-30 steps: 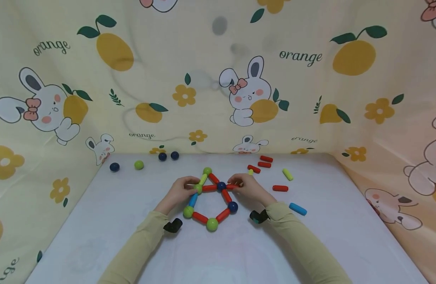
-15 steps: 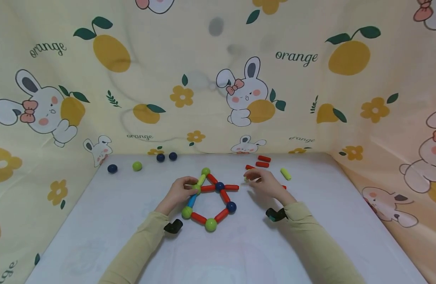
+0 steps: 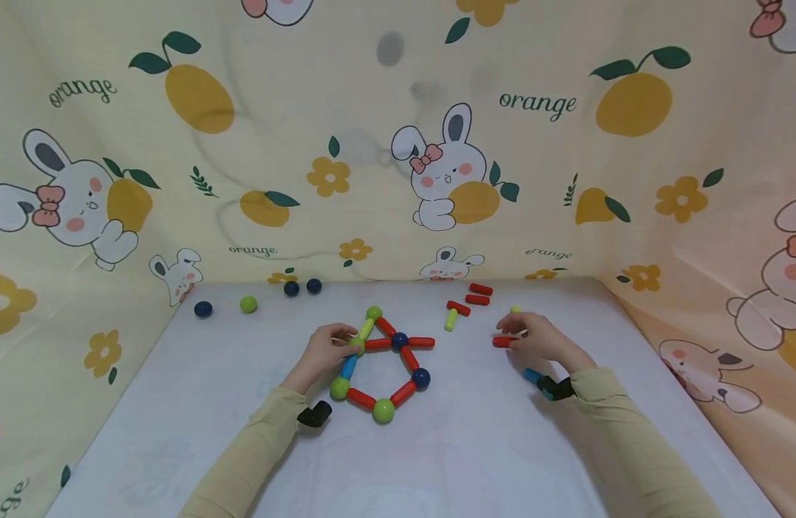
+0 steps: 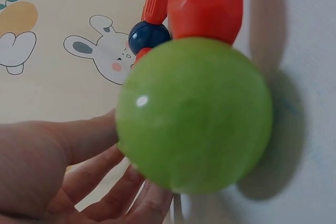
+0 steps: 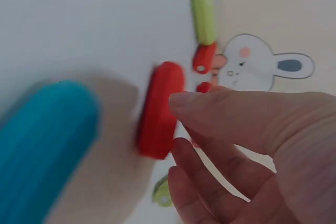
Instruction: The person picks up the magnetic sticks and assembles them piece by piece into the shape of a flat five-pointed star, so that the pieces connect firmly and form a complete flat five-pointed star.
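My left hand [image 3: 327,352] grips a green ball [image 3: 356,347] at the left corner of a magnetic ball-and-rod shape; the nearer green ball [image 4: 194,114] hides that grip in the left wrist view. The shape is a ring of red rods, a blue rod [image 3: 348,367] and green and navy balls, topped by a triangle. A red rod [image 3: 422,342] sticks out rightward from its navy ball [image 3: 399,341]. At the right, my right hand [image 3: 540,337] hovers by a loose red rod [image 5: 161,111], thumb tip at its edge and fingers loosely bent; contact is unclear.
Loose red rods [image 3: 478,299] and a yellow-green rod [image 3: 450,320] lie at the back right. A blue rod [image 5: 47,145] is under my right wrist. Navy balls [image 3: 291,288] and a green ball [image 3: 248,304] sit at the back left. A printed curtain [image 3: 346,108] surrounds the table.
My right hand has let go of the red rod now sticking out from the navy ball and moved right to the loose red rod. The left hand keeps its grip.
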`<state>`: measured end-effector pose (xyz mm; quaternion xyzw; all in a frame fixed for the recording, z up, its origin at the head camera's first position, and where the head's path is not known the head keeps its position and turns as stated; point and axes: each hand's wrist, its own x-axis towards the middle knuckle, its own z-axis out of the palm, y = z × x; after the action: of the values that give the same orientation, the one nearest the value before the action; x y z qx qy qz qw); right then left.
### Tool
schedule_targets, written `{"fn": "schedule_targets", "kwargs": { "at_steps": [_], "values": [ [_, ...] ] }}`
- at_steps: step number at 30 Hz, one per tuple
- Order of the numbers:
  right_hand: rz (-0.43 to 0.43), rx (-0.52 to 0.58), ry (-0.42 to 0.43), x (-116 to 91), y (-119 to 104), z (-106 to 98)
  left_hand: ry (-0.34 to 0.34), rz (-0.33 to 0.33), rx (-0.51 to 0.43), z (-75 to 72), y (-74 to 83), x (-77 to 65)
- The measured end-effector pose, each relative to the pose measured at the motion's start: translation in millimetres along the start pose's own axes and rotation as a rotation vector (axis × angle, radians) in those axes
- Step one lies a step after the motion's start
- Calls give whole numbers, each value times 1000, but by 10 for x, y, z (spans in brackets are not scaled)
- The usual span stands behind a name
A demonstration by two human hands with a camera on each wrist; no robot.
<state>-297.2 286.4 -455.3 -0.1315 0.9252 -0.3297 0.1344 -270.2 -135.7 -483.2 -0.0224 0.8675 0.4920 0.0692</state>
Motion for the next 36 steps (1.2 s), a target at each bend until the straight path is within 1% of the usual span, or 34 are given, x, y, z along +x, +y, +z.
{"fn": "schedule_targets", "kwargs": {
  "at_steps": [3,5,8,11,19,22,25,27,31,34,36],
  "values": [
    [11,-17,-6,18,73,48,1,-2,0,-8,-5,-3],
    [-14,-37,-5,25,107,88,-2,-3,2,-10,-10,-4],
    [-42,-35,-1,43,87,158,-4,-3,8,-9,-18,-8],
    [-92,-21,-16,75,-33,247,-2,-7,12,-18,-35,-7],
    [-278,-18,-100,133,-578,573,-5,3,-4,-27,-15,3],
    [-355,-34,-141,132,-711,689,-7,5,-12,-12,-18,12],
    [-416,-73,-154,136,-786,767,-7,7,-11,0,-22,20],
    [-431,-95,-150,136,-819,799,-5,8,-11,4,-16,20],
    [-420,-106,-135,119,-861,832,-2,5,-14,5,-2,12],
    [-409,-89,-103,90,-869,830,-5,13,-11,0,0,-1],
    [-409,-71,-64,58,-862,817,-15,12,-8,-7,-1,-4]
  ]
}}
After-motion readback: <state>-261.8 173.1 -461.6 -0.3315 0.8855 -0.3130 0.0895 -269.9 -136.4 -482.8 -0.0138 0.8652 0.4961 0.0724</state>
